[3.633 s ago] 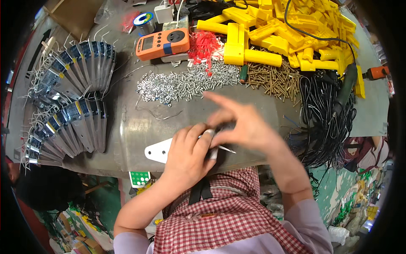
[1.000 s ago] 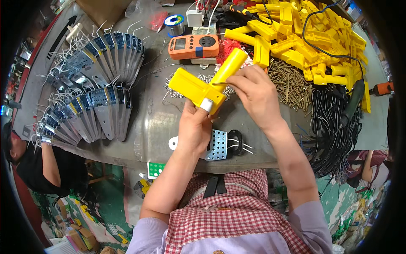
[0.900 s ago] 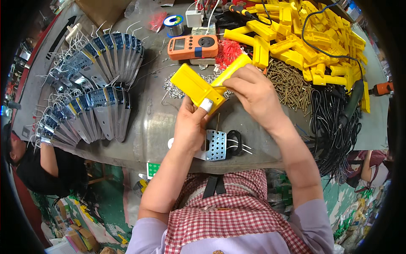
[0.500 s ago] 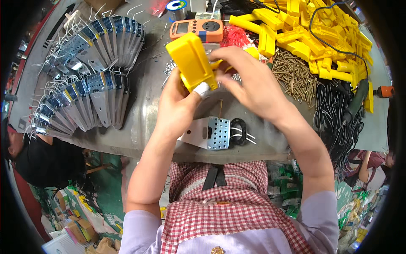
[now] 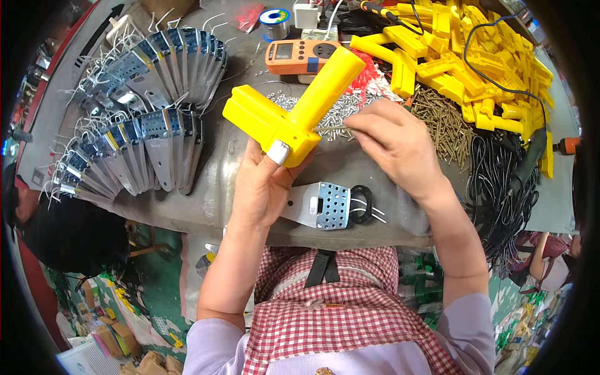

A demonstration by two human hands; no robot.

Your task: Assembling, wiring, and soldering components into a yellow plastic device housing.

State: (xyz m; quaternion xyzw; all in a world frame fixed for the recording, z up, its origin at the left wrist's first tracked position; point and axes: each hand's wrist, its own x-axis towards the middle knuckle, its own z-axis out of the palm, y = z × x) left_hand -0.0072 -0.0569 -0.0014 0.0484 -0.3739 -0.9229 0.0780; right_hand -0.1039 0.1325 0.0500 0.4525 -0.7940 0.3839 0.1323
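My left hand is closed round the base of a yellow plastic housing with a round handle sticking up to the right. Its thumb, wrapped in a whitish cover, presses on the housing's near side. My right hand pinches a long thin screw whose far end meets the right side of the housing. How deep the screw sits cannot be seen. Below them, a perforated metal plate lies on the table beside a black oval ring with white wires.
Fanned metal plates with wires fill the left. Small silver nuts, brass-coloured screws and a heap of yellow housings lie to the right, with black cables. An orange meter and solder spool stand behind.
The yellow housing has turned so its handle now points up and right. My right hand has drawn away from it to the right, and the pinched screw now shows.
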